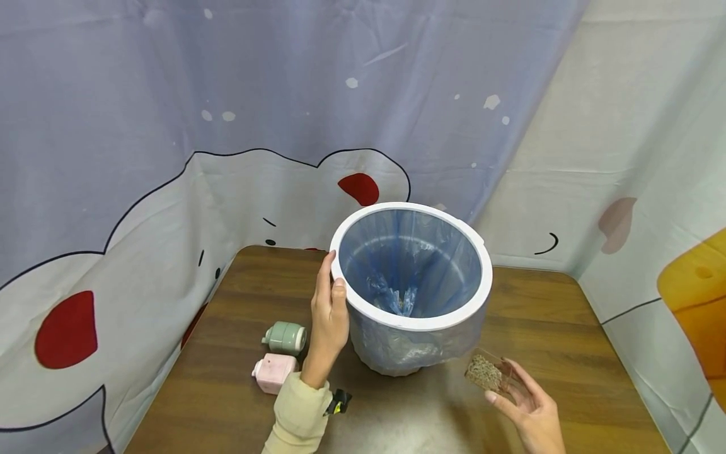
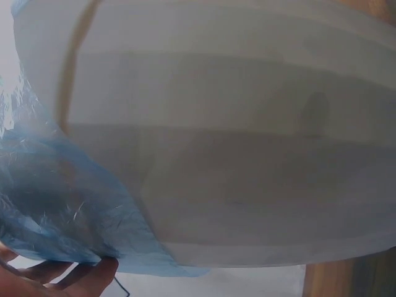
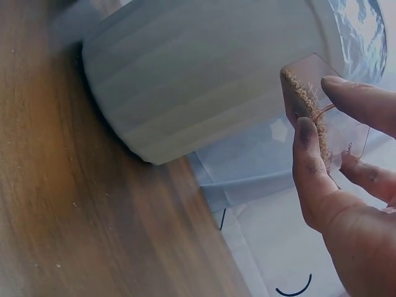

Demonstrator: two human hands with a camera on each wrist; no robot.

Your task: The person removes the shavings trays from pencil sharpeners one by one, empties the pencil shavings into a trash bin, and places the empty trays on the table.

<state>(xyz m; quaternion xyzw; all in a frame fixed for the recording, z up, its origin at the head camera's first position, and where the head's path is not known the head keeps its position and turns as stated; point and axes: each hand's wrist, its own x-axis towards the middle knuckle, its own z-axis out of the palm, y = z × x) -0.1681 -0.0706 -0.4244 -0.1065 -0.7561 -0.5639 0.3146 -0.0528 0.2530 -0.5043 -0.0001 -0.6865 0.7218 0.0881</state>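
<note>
A white trash bin (image 1: 484, 277), lined with a blue plastic bag (image 1: 363, 252), stands in the middle of the table. My left hand (image 1: 328, 315) holds its left side at the rim, thumb by the rim's edge; the left wrist view has the fingertips (image 2: 102, 272) against the bag's folded-over part. Right of the bin and lower, my right hand (image 1: 530, 403) pinches a small clear box (image 1: 484, 371) between thumb and fingers. Tan grains lie inside the box, gathered along one side in the right wrist view. Some crumpled bag shows at the bin's bottom.
On the wooden table (image 1: 227, 302), left of my left forearm, lie a small green container (image 1: 285, 337) and a small pink container (image 1: 275, 373). A printed cloth (image 1: 283, 88) hangs behind the table and along its sides. Small crumbs dot the tabletop in the right wrist view.
</note>
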